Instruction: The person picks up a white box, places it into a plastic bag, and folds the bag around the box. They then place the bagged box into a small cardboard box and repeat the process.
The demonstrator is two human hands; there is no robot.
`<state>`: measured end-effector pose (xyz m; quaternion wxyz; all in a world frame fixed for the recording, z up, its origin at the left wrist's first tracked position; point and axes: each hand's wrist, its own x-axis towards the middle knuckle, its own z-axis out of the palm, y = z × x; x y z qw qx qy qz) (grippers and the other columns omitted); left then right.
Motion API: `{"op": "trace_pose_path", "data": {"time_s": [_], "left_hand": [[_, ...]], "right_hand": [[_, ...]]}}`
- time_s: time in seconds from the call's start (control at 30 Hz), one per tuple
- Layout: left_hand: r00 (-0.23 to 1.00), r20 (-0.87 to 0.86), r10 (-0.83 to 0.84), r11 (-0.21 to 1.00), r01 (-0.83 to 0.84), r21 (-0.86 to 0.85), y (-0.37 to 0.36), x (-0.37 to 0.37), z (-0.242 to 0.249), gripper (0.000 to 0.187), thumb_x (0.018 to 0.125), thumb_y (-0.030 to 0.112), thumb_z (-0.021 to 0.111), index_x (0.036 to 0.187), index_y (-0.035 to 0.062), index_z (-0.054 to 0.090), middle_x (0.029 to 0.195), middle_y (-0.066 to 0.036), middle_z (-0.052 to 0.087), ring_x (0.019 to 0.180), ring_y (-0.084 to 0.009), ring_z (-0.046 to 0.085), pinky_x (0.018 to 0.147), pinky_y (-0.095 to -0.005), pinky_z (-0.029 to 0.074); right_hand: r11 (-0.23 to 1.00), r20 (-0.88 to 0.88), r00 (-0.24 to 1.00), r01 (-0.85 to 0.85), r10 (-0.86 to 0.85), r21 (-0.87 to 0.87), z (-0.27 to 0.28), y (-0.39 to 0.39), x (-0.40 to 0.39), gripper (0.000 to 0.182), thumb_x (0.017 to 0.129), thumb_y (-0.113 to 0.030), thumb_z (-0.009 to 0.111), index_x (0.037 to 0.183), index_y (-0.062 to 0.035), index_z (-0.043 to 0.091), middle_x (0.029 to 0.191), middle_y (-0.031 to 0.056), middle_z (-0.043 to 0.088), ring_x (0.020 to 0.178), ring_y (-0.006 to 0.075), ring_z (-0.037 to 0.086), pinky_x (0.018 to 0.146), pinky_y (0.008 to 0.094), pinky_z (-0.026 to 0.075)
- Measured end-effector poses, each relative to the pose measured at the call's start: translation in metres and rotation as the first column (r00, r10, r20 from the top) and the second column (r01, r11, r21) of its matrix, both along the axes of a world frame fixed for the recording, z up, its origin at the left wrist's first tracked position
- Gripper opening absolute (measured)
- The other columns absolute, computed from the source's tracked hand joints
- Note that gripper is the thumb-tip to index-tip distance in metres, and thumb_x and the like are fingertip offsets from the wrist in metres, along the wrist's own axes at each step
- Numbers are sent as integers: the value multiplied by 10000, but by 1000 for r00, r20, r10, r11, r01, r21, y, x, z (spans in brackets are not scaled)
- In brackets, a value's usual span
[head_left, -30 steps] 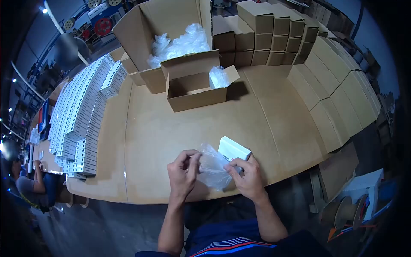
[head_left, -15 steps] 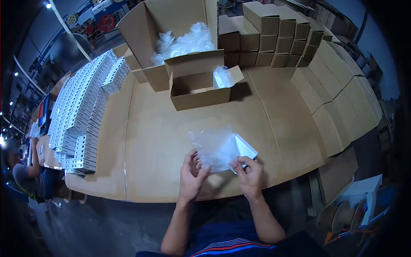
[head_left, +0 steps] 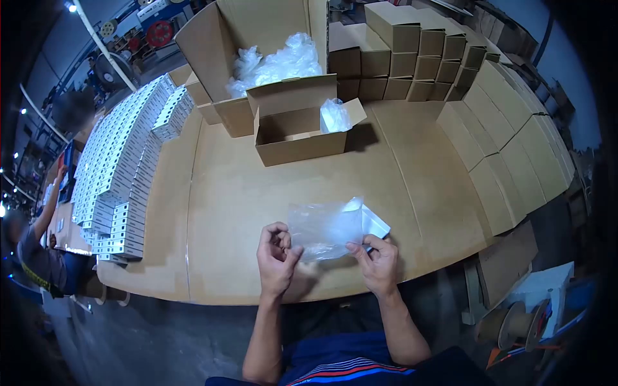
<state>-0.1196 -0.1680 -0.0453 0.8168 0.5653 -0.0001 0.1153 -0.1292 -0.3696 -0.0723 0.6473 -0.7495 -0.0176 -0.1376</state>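
Note:
A clear plastic bag (head_left: 322,226) is spread flat between my two hands over the near part of the table. My left hand (head_left: 277,260) pinches its lower left corner between thumb and fingers. With thumb in front and fingers curled behind, my right hand (head_left: 376,262) grips the bag's lower right side together with a small white box (head_left: 374,222). Most of that box lies behind the bag; its right end sticks out past the bag's edge.
Ahead stands an open cardboard carton (head_left: 302,152) with a wrapped item (head_left: 335,117) at its right end. Behind it a larger carton (head_left: 235,119) holds clear plastic bags (head_left: 283,61). White boxes (head_left: 122,154) are stacked left, brown cartons (head_left: 402,67) back right. A person (head_left: 42,241) is far left.
The bag has been pulled wider and flatter as my left hand moved left. The white box tilts slightly differently behind it. The person at far left has raised an arm.

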Motion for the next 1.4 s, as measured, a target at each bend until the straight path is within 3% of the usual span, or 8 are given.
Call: {"op": "trace_pose_path", "data": {"time_s": [0.07, 0.2, 0.3, 0.43, 0.57, 0.93, 1.23, 1.4], "left_hand": [[991, 61, -120, 993, 119, 14, 1, 3, 9, 527, 823, 66, 854, 1262, -41, 584, 1073, -93, 685, 1020, -168, 668, 955, -319, 536], [954, -164, -250, 852, 297, 432, 11, 7, 11, 485, 792, 84, 892, 1199, -32, 656, 1091, -109, 726, 1031, -167, 682, 933, -324, 545], [958, -143, -250, 913, 282, 294, 5, 2, 9, 432, 802, 92, 889, 1159, -34, 680, 1057, -108, 748, 1000, -164, 700, 902, -323, 559], [967, -118, -227, 836, 255, 486, 5, -7, 12, 454, 773, 65, 907, 1143, -48, 668, 1024, -113, 738, 964, -165, 699, 875, -326, 569], [970, -84, -229, 825, 239, 512, -2, -14, 12, 486, 755, 73, 923, 1142, -39, 650, 1030, -115, 730, 969, -179, 706, 880, -331, 573], [970, -42, -241, 826, 228, 515, -2, -16, 12, 448, 784, 102, 903, 1142, -37, 671, 988, -135, 772, 937, -186, 744, 855, -326, 586], [975, -52, -217, 831, 212, 514, -5, -16, 2, 493, 801, 112, 890, 1207, -42, 658, 1034, -171, 773, 995, -226, 750, 877, -356, 591], [973, -105, -208, 854, 232, 465, 0, -15, -1, 514, 797, 106, 894, 1212, -67, 646, 1063, -172, 762, 1010, -214, 734, 908, -358, 579]], "right_hand": [[993, 10, 1000, -29, 28, 116, 7, 6, -3, 223, 879, -168, 846, 897, 29, 743, 841, 45, 659, 731, 88, 531, 603, 260, 415], [983, -38, 990, -133, 139, 125, 4, 9, -8, 212, 863, -125, 844, 969, 29, 743, 893, 72, 681, 808, 117, 592, 681, 273, 472], [978, 150, 985, -112, 86, 175, 25, 6, -7, 216, 888, -72, 759, 1072, 38, 730, 977, 100, 704, 903, 153, 634, 805, 290, 501], [997, 86, 996, -18, 11, 72, 53, -32, 14, 335, 1033, -68, 447, 1252, 52, 671, 1196, 141, 701, 1072, 184, 637, 968, 303, 475], [959, 407, 908, -199, 103, 200, 94, -33, 39, 502, 971, 49, 593, 1434, -12, 406, 1214, 140, 575, 1095, 187, 585, 979, 320, 481], [801, 400, 749, -595, 528, 56, 106, -28, 57, 391, 911, 105, 674, 1242, -28, 511, 1198, 141, 576, 1092, 185, 589, 989, 324, 485], [769, 264, 727, -556, 634, -315, 129, -18, 71, 195, 866, 79, 668, 1006, -48, 719, 946, 106, 647, 887, 245, 655, 810, 344, 521], [814, 180, 794, -555, 580, -173, 123, -11, 68, 235, 899, 54, 601, 1074, 9, 751, 989, 126, 691, 911, 212, 671, 817, 326, 539]]}}
